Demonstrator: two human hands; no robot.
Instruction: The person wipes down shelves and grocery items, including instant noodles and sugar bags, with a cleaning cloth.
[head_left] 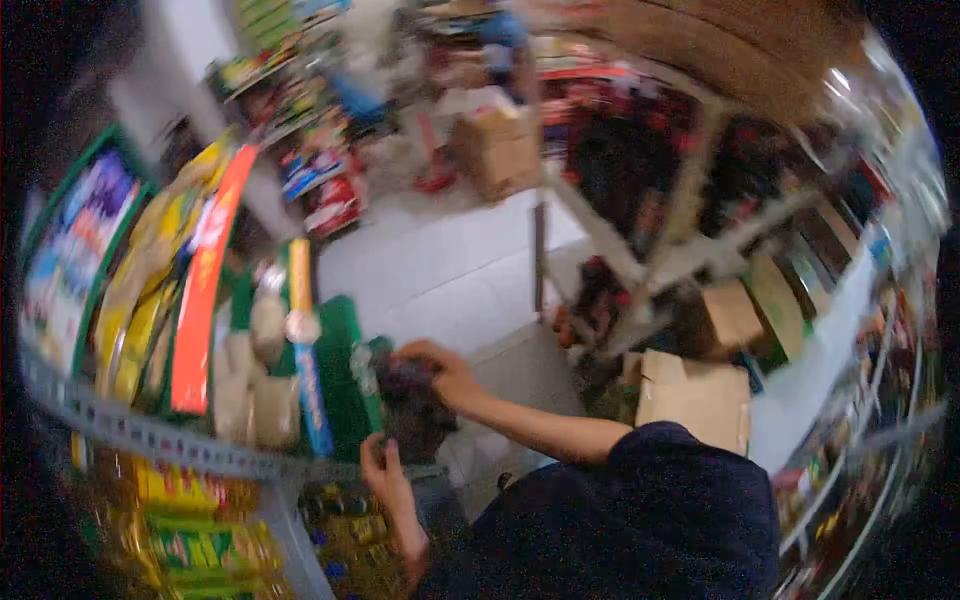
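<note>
Two-handed, working beside a grey perforated-metal shelf in the left half of the frame. Possibly risking, from here, a drop of the small purplish-black item onto the pale tiled floor, owing to a hold seemingly by the fingers alone, out past the end of the shelf. Perhaps also risking a knock of the item against the upright dark-green panel left of centre, through holding it so near; or a tipping of that panel into the light-brown packets beside it, through any hard push from the left grip.

Lying, as for the item, just below and left of the frame's centre: at the left side of the right grip, touching its curled fingers and partly hidden by them. Having the dark-green panel just to its left, and the left grip lower in the frame, apart from it.

Apparently clasping the item with the right grip, as far as visible through the blur. Placing the left grip at the panel's lower end, thumb and fingertips seemingly touching; being unable to tell between a pinch and a mere rest there. Showing, farther left, a glossy orange-red strip upright among the shelf goods.
</note>
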